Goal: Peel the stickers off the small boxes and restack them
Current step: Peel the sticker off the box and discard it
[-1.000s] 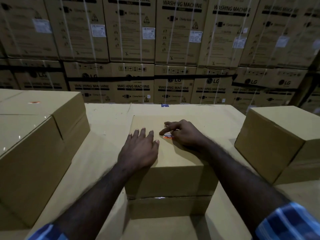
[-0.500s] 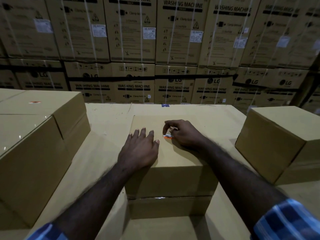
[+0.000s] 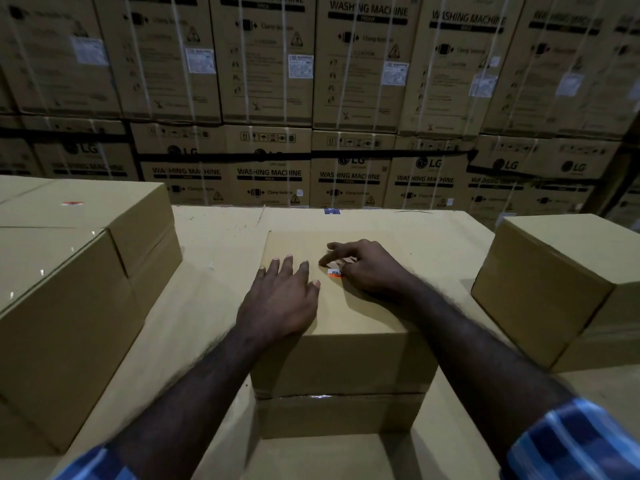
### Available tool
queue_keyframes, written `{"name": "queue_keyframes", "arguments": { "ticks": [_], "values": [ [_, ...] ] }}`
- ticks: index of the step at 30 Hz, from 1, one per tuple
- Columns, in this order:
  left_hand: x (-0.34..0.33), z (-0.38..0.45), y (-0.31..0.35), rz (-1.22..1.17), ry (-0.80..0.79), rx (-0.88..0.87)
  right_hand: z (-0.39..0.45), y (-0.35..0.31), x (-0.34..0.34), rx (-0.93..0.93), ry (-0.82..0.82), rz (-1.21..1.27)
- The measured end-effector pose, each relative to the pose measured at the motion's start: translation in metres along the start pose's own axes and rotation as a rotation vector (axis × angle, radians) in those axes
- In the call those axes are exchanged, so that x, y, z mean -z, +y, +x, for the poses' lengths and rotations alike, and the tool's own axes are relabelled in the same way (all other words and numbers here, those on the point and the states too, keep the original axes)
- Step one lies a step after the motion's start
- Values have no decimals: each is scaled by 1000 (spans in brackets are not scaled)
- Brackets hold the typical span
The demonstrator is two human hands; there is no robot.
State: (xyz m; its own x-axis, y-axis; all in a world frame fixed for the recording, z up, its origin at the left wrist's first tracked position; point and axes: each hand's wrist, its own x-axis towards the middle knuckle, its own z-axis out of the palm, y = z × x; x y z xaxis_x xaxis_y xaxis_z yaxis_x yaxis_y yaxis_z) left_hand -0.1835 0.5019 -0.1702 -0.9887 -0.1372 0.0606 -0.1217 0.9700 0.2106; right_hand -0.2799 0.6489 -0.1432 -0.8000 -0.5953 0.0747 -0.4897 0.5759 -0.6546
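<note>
A plain brown box (image 3: pixel 349 317) sits in the middle on top of another box. On its top is a small white and orange sticker (image 3: pixel 335 273). My left hand (image 3: pixel 280 299) lies flat on the box's top, fingers straight, just left of the sticker. My right hand (image 3: pixel 367 268) is curled over the sticker with fingertips and thumb at its edge, the forefinger stretched out to the left. How much of the sticker is lifted is hidden by the fingers.
Stacked brown boxes (image 3: pixel 69 278) stand at the left, one with an orange sticker (image 3: pixel 72 203) on top. Another box (image 3: pixel 561 282) stands at the right. All rest on a broad cardboard surface (image 3: pixel 214 244). A wall of washing machine cartons (image 3: pixel 270 98) fills the background.
My right hand's fingers have shifted slightly over the sticker, the forefinger stretching out to the left. My left hand has stayed flat on the box.
</note>
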Motion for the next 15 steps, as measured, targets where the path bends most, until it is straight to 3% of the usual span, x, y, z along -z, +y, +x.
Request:
{"name": "queue_keyframes", "arguments": {
  "ticks": [15],
  "values": [
    [1,-1,0,-8,-1,-10,1,3,0,61,108,-5]
  ]
}}
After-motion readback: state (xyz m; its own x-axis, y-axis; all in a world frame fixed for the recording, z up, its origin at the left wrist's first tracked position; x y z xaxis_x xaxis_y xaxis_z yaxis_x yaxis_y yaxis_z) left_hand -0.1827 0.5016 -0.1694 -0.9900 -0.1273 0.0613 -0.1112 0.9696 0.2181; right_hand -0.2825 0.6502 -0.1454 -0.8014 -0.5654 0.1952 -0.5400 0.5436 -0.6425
